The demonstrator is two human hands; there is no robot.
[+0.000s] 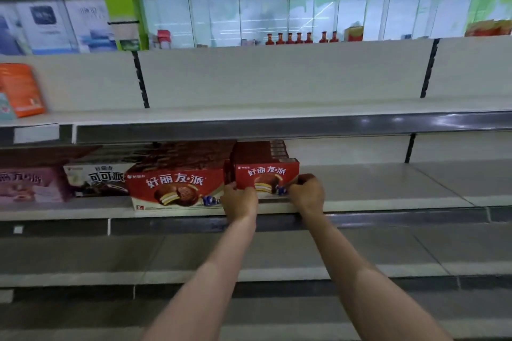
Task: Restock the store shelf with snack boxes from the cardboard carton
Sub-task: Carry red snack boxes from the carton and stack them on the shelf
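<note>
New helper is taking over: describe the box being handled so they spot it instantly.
Find the middle shelf, the only stocked one. At the right end of its row sits a small red pie box, held by the left hand and right hand. It is narrower than the wide red box beside it.

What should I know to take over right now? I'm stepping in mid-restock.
Left hand grips the lower left corner of the small red snack box; right hand grips its lower right corner.
The box stands at the middle shelf front, beside the larger red box.
Done: rows of red boxes stand behind both.
Left: shelf space to the right is bare. The carton is out of view.
</note>
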